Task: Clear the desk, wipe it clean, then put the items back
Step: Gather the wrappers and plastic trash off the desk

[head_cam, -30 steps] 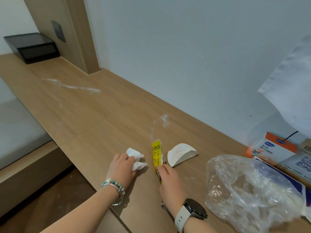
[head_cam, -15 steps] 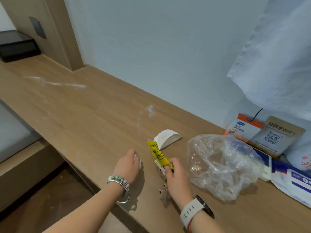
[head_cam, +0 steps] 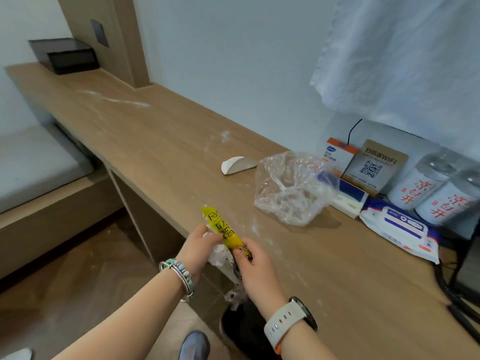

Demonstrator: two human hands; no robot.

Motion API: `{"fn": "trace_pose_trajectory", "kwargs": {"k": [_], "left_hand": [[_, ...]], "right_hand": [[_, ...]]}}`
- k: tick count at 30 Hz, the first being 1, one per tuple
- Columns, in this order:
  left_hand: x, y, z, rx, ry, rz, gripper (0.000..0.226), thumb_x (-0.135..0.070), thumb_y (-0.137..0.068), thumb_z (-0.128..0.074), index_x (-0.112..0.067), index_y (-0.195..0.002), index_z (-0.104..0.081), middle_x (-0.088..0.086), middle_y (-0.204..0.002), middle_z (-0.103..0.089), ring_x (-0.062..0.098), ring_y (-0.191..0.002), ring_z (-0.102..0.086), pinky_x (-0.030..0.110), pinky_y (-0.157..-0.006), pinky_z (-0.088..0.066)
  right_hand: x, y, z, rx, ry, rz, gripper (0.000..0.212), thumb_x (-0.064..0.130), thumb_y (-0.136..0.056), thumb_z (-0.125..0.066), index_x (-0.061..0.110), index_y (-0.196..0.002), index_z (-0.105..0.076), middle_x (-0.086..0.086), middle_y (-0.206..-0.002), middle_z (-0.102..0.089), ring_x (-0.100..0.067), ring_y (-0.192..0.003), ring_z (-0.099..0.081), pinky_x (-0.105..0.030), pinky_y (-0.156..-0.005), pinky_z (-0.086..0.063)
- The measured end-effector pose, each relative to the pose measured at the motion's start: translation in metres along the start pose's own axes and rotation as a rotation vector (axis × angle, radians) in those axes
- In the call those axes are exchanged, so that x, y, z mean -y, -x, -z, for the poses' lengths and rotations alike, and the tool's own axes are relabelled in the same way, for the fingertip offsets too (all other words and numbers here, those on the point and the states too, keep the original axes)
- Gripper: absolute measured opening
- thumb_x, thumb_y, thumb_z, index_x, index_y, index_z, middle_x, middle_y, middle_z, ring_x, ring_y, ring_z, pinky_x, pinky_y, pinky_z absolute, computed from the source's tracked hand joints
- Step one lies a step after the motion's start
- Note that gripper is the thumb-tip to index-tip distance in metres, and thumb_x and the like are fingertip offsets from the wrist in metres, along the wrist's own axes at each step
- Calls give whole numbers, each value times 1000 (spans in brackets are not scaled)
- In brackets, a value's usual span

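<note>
Both my hands are lifted just off the front edge of the wooden desk [head_cam: 350, 294]. My right hand [head_cam: 255, 267] pinches the lower end of a yellow packet [head_cam: 223, 228] with black print, and a bit of clear wrapper hangs below it. My left hand [head_cam: 198, 249] holds a crumpled white tissue [head_cam: 217, 255] and touches the packet's side. On the desk lie a folded white paper piece [head_cam: 237, 165] and a crumpled clear plastic bag [head_cam: 291, 187]. White powdery smears mark the desk top.
Against the wall at the right stand an orange and white box [head_cam: 335, 152], a WiFi QR sign [head_cam: 374, 165], two water bottles [head_cam: 428, 188] and a wet-wipes pack [head_cam: 400, 228]. A black box [head_cam: 65, 55] sits at the desk's far left end. Cables hang at the right edge.
Both hands have risen from the desk top and come together at its front edge. The packet left the surface with my right hand, and the tissue is bunched in my left.
</note>
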State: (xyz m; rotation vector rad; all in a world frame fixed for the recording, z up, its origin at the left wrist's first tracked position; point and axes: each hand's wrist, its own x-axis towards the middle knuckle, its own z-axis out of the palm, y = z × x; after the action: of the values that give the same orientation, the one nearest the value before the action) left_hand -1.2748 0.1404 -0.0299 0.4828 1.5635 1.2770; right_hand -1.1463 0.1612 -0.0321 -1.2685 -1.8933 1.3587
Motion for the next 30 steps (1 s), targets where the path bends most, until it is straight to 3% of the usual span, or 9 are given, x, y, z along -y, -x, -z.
{"fn": "trace_pose_trajectory", "kwargs": {"k": [4,8,14,17,19,21,23,26,30], "left_hand": [[30,51,-2,-91,180,56,13,5,-91,-46,-5,-85,-53,16,-83,-61,27,-73,-58,38,-71,-49],[52,90,-2,-55,281,149,16,8,-89,-45,-3,-89,-55,16,-84,-61,27,-72,-60,34,-67,-50],[95,106,3,-56,248,328,10,-12,-92,-54,-9,-101,-56,5,-76,-68,17,-62,-66,27,-55,-55],[127,95,21,-112,101,238,54,-10,-84,-67,-25,-128,-40,5,-104,-59,21,-77,-68,31,-55,-56],[148,87,30,-7,-176,136,72,-6,-78,-73,-43,-127,-36,5,-119,-47,26,-85,-68,36,-61,-58],[167,77,33,176,-506,72,60,-5,-75,-74,-43,-113,-46,4,-116,-43,19,-75,-66,34,-60,-58],[185,63,31,232,-659,78,39,-4,-77,-69,-35,-92,-52,3,-101,-50,7,-58,-61,25,-57,-57],[213,29,28,97,-700,133,29,-1,-80,-60,-28,-73,-52,-4,-72,-56,-2,-40,-56,17,-53,-53],[261,-24,17,24,-669,231,16,-8,-80,-62,-19,-72,-54,2,-72,-61,13,-54,-66,24,-56,-54]], "right_hand": [[-17,57,4,-29,-41,-52,26,25,-86,-66,34,-105,-50,21,-96,-57,8,-87,-54,-5,-69,-41],[-37,93,-7,75,96,-33,35,41,-76,-71,35,-105,-52,15,-102,-62,-2,-97,-56,-19,-81,-46],[-81,111,-23,118,211,-46,7,24,-87,-61,23,-92,-65,4,-82,-67,-16,-80,-60,-35,-72,-47],[-109,112,-31,224,309,-107,8,24,-89,-56,21,-91,-63,2,-82,-68,-18,-78,-62,-39,-70,-49],[-126,107,-33,291,341,-138,9,24,-91,-55,19,-91,-63,2,-84,-68,-17,-79,-62,-38,-71,-50],[-141,100,-34,350,360,-165,10,23,-92,-55,19,-92,-64,3,-85,-67,-16,-81,-62,-33,-71,-48],[-155,91,-35,384,355,-186,10,22,-91,-57,21,-95,-65,6,-86,-66,-14,-84,-62,-27,-71,-47],[-180,75,-35,370,361,-292,18,28,-89,-61,26,-107,-63,12,-93,-64,-9,-94,-62,-17,-75,-46],[-235,54,-37,384,348,-542,38,34,-86,-64,34,-121,-49,8,-114,-61,-14,-106,-59,-30,-88,-49]]}}
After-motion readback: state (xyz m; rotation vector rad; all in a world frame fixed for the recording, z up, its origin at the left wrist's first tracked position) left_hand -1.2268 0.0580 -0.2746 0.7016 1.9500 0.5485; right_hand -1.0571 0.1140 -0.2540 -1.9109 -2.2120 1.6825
